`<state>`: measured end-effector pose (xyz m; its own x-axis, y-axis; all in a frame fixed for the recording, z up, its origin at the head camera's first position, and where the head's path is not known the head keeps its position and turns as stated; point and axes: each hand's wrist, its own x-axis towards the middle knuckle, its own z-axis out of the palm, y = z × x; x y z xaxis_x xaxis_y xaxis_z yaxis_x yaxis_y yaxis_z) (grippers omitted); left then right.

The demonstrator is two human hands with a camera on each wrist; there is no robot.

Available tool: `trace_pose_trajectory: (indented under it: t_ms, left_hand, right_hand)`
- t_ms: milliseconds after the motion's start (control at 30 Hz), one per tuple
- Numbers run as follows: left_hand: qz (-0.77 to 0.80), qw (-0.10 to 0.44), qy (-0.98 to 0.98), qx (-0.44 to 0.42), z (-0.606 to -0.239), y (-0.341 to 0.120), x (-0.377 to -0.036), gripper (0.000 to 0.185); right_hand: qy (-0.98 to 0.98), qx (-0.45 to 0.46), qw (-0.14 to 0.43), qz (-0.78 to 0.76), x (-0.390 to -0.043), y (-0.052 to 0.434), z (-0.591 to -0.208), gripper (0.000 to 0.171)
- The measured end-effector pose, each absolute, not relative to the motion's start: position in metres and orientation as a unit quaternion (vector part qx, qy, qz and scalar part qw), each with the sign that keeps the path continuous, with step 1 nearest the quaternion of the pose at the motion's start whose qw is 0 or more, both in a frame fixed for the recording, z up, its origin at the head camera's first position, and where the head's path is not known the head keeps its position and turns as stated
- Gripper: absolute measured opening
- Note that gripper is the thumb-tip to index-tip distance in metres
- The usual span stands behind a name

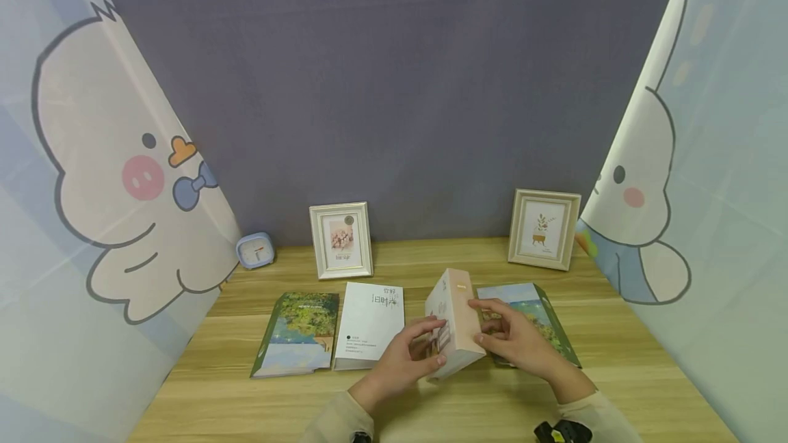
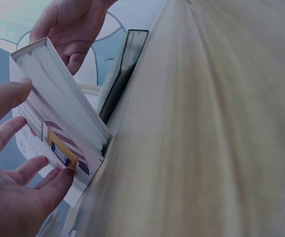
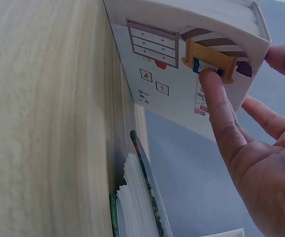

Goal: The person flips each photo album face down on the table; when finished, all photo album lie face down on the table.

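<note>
A thick pale photo album [image 1: 466, 313] with a pinkish spine stands tilted on the table between both hands. My left hand [image 1: 408, 354] holds it from the left, its fingers against the illustrated cover and its thumb by the page-edge side. From the right, my right hand [image 1: 520, 340] grips it with thumb and index finger at the spine. Furniture drawings decorate the cover [image 3: 157, 74] in the right wrist view. Left of the hands lies a white album [image 1: 369, 327], and beside that a green one [image 1: 298, 333]. Another green album [image 1: 542, 316] lies partly hidden behind my right hand.
Two framed pictures, one left [image 1: 342, 240] and one right [image 1: 544, 229], stand at the back of the wooden table [image 1: 246, 405]. A small blue clock [image 1: 255, 250] sits at the back left. Grey cloth [image 1: 394, 101] hangs behind; printed curtains flank both sides.
</note>
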<state>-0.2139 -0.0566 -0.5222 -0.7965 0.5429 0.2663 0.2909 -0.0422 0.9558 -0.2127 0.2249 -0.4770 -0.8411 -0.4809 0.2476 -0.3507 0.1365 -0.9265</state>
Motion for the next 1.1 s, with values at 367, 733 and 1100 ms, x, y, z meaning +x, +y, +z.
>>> trace_pose_trajectory:
  t_ms: [367,733,1100]
  left_hand:
    - [0.579,0.087,0.758,0.289,-0.519,-0.056,-0.215,0.052]
    - [0.509,0.072,0.811,0.28,-0.513,-0.055,-0.215,0.049]
    - [0.421,0.068,0.866,0.259,-0.513,-0.052,-0.217,0.058]
  right_hand:
    - [0.811,-0.21,0.023,-0.545,-0.215,0.231,-0.481,0.054]
    - [0.848,-0.16,0.006,-0.506,-0.218,0.232,-0.486,0.052]
    - [0.872,-0.141,-0.009,-0.468,-0.221,0.23,-0.497,0.05]
